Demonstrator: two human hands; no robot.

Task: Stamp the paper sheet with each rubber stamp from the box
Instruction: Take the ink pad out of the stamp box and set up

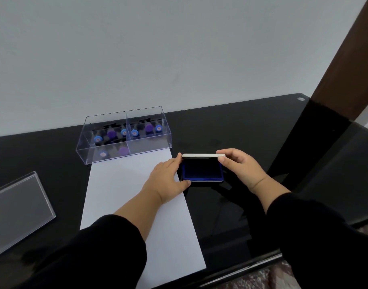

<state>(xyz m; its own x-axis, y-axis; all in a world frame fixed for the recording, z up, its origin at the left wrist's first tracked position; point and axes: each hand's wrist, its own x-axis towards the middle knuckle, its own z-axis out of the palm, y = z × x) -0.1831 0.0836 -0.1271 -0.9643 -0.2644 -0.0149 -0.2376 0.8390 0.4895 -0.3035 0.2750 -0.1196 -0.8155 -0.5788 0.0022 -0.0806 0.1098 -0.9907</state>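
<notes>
A white paper sheet [124, 184] lies on the black glass table [252, 130]. At its far end stands a clear plastic box [124, 152] holding several blue and purple rubber stamps [111, 134]. Right of the sheet sits a blue ink pad [202, 170] with its white lid [202, 156] raised on edge at the back. My left hand [168, 178] grips the pad's left side, thumb at its front corner. My right hand [239, 167] pinches the lid's right end.
The box's clear lid [18, 207] lies flat at the table's left edge. A grey wall rises behind the table. A brown post [343, 57] stands at the right. Patterned fabric [262, 278] shows below the table's front edge.
</notes>
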